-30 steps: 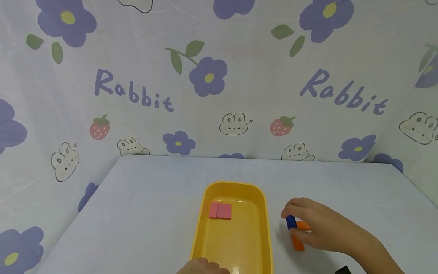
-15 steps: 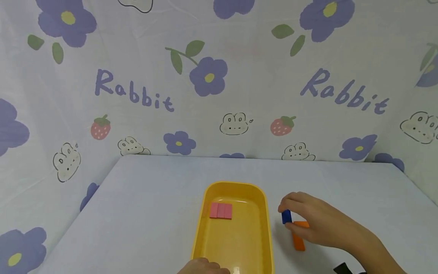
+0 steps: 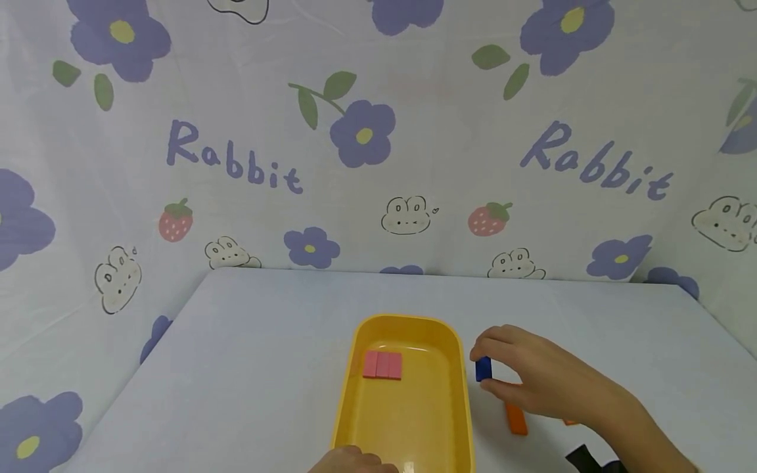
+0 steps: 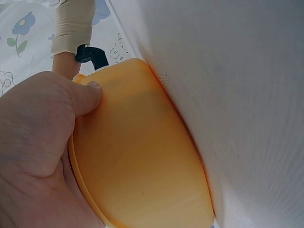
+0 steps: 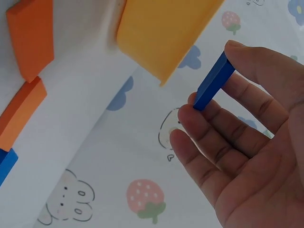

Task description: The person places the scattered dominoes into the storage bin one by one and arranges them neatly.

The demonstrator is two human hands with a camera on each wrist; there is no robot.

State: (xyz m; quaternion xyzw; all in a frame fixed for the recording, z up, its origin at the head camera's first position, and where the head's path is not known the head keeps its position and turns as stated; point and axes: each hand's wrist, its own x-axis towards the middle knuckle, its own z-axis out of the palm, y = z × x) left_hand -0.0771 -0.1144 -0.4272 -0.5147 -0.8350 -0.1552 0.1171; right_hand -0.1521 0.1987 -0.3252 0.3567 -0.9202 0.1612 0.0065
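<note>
My right hand (image 3: 538, 378) pinches a small flat blue block (image 3: 483, 369) by its ends, just right of the yellow tray (image 3: 467, 401). In the right wrist view the blue block (image 5: 213, 81) spans from the thumb to the fingertips, raised off the table. My left hand (image 3: 356, 460) grips the tray's near-left rim. The left wrist view has its thumb lying along the tray's outer wall (image 4: 137, 142), the other fingers mostly hidden behind the rim. Inside the tray, at the far left, pink blocks (image 3: 382, 365) lie flat side by side.
An orange block (image 3: 516, 420) lies on the table right of the tray; another orange block (image 3: 570, 422) peeks out under the right forearm. A second blue block (image 5: 6, 165) shows at the right wrist view's left edge. Patterned cloth (image 3: 408, 164) rises behind the table.
My right hand has lifted the blue block away from the orange blocks and carried it left, towards the tray. The left hand and the tray have stayed in place.
</note>
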